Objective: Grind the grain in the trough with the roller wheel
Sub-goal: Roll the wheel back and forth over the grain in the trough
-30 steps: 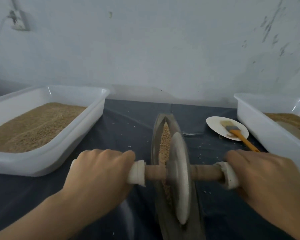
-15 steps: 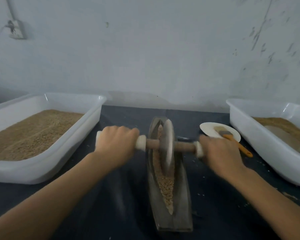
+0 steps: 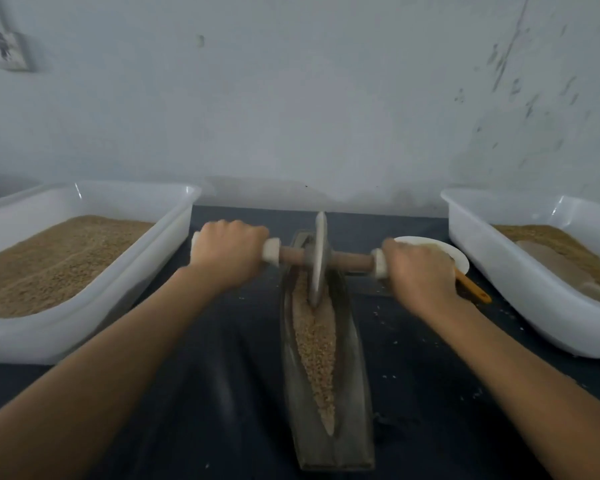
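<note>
Both hands (image 3: pixel 227 252) (image 3: pixel 418 271) grip axle | roller wheel (image 3: pixel 318 259) between, in trough (image 3: pixel 352 358)

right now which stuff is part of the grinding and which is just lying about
In use: roller wheel, trough, grain, left hand, right hand.

Lying about: left tub, right tub, plate, orange-handled brush.

wheel (image 3: pixel 318 259) has rolled from the near end up to the far end of the trough (image 3: pixel 326 368); both arms stretched out now; grain (image 3: pixel 315 344) behind it uncovered
</note>
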{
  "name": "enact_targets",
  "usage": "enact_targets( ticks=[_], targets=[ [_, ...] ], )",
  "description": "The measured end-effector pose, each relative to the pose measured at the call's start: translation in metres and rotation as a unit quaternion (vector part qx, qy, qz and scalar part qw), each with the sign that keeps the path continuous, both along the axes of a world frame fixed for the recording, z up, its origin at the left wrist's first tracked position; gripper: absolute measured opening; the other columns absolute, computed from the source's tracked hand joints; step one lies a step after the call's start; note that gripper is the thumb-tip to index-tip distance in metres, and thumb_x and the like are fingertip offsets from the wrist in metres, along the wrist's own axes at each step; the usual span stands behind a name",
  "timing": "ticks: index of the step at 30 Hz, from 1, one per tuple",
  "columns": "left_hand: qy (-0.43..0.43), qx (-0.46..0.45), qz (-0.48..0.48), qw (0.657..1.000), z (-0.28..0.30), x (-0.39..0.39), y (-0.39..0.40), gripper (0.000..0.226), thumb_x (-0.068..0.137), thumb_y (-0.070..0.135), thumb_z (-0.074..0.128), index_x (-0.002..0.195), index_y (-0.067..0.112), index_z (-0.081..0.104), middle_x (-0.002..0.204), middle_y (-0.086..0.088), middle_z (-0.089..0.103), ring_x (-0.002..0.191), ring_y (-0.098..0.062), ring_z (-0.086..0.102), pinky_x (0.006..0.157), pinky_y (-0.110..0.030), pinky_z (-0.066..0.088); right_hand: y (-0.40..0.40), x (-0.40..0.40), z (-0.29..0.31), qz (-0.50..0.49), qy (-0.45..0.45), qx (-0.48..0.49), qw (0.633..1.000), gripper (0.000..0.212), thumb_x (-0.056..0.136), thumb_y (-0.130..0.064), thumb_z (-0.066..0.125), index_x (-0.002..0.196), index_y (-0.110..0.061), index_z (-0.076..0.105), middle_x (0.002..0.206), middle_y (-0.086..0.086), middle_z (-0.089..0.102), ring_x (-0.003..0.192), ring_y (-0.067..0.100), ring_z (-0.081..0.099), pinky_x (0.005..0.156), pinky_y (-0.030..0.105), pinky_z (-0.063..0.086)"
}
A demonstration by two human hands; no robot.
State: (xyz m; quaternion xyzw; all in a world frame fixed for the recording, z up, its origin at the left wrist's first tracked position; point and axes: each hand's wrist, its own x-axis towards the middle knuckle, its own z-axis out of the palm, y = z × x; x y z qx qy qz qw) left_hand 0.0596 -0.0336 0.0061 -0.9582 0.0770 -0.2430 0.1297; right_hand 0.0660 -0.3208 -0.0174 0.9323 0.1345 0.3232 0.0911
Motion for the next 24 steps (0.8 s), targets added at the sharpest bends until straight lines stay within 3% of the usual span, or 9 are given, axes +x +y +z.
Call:
enact_targets(
  ticks=[3, 5, 8, 11, 13, 15, 17, 21, 24],
  targets=[
    [0.006, -0.019, 0.01, 1.0, 0.005, 0.015, -0.005, 0.014, 0.084, 0.041, 0.055, 0.083, 0.027, 0.051, 0.084, 0.0, 0.064, 0.074, -0.026, 0.06, 0.06, -0.033, 0.036, 0.008, 0.027, 0.004, -0.022, 0.023, 0.013, 0.999, 0.026, 0.077, -0.021, 0.073, 0.083, -0.018, 0.048, 0.072, 0.004, 0.064, 0.055, 0.026, 0.057, 0.047, 0.028, 0.026],
    [0.016, -0.023, 0.005, 1.0, 0.003, -0.006, -0.008, 0.013, 0.085, 0.039, 0.055, 0.084, 0.027, 0.05, 0.082, 0.002, 0.063, 0.073, -0.025, 0.059, 0.06, -0.032, 0.035, 0.004, 0.014, 0.003, -0.018, 0.046, 0.018, 0.999, 0.027, 0.082, -0.03, 0.067, 0.083, -0.023, 0.041, 0.068, -0.003, 0.056, 0.053, 0.021, 0.048, 0.047, 0.027, 0.026],
    [0.009, -0.003, -0.032, 0.999, -0.004, -0.07, -0.006, 0.028, 0.081, 0.043, 0.064, 0.079, 0.029, 0.04, 0.072, 0.009, 0.056, 0.062, -0.017, 0.055, 0.055, -0.028, 0.031, -0.015, -0.046, -0.003, 0.026, 0.071, -0.002, 0.997, 0.044, 0.065, -0.033, 0.079, 0.073, -0.027, 0.036, 0.054, -0.011, 0.032, 0.047, 0.02, 0.044, 0.041, 0.025, 0.027],
    [-0.067, 0.002, -0.131, 0.989, -0.003, -0.133, -0.003, 0.048, 0.051, 0.032, 0.087, 0.068, 0.025, 0.042, 0.054, 0.008, 0.049, 0.043, -0.017, 0.048, 0.049, -0.023, 0.02, -0.031, -0.111, 0.007, 0.099, 0.072, 0.009, 0.992, 0.057, 0.041, -0.027, 0.087, 0.066, -0.029, 0.036, 0.049, -0.013, 0.032, 0.036, 0.011, 0.035, 0.034, 0.02, 0.024],
    [-0.082, -0.002, -0.136, 0.987, -0.002, -0.15, 0.002, 0.048, 0.044, 0.025, 0.087, 0.064, 0.022, 0.043, 0.05, 0.005, 0.045, 0.038, -0.021, 0.045, 0.05, -0.022, 0.012, -0.037, -0.13, 0.014, 0.107, 0.105, 0.018, 0.989, 0.055, 0.038, -0.025, 0.086, 0.066, -0.027, 0.039, 0.051, -0.014, 0.033, 0.037, 0.01, 0.032, 0.034, 0.021, 0.026],
    [-0.057, 0.003, -0.11, 0.992, -0.004, -0.143, 0.002, 0.05, 0.047, 0.028, 0.086, 0.064, 0.024, 0.039, 0.048, 0.007, 0.044, 0.036, -0.021, 0.043, 0.049, -0.02, 0.008, -0.032, -0.128, 0.016, 0.091, 0.127, 0.004, 0.988, 0.052, 0.042, -0.025, 0.085, 0.067, -0.027, 0.038, 0.052, -0.016, 0.026, 0.038, 0.012, 0.032, 0.036, 0.021, 0.024],
    [-0.04, 0.017, -0.082, 0.996, -0.01, -0.115, 0.0, 0.05, 0.057, 0.036, 0.084, 0.066, 0.026, 0.035, 0.05, 0.008, 0.047, 0.038, -0.021, 0.044, 0.048, -0.021, 0.01, -0.022, -0.104, 0.01, 0.027, 0.115, -0.028, 0.993, 0.046, 0.054, -0.028, 0.083, 0.067, -0.026, 0.039, 0.052, -0.013, 0.026, 0.041, 0.019, 0.043, 0.04, 0.021, 0.018],
    [-0.003, -0.041, -0.005, 0.999, -0.021, -0.033, 0.003, 0.031, 0.081, 0.048, 0.058, 0.07, 0.026, 0.039, 0.067, 0.006, 0.055, 0.063, -0.024, 0.059, 0.054, -0.029, 0.03, -0.001, -0.03, 0.006, -0.013, 0.013, -0.054, 0.998, 0.037, 0.055, -0.016, 0.084, 0.072, -0.015, 0.052, 0.057, 0.004, 0.055, 0.046, 0.028, 0.053, 0.045, 0.023, 0.014],
    [-0.002, -0.067, 0.002, 0.998, -0.016, -0.004, 0.001, 0.027, 0.083, 0.044, 0.056, 0.068, 0.025, 0.045, 0.064, 0.007, 0.05, 0.058, -0.02, 0.05, 0.055, -0.03, 0.034, 0.011, 0.0, 0.014, -0.008, 0.004, -0.043, 0.999, 0.031, 0.066, -0.022, 0.079, 0.082, -0.016, 0.052, 0.068, 0.005, 0.063, 0.052, 0.027, 0.055, 0.047, 0.026, 0.012]
  ],
)
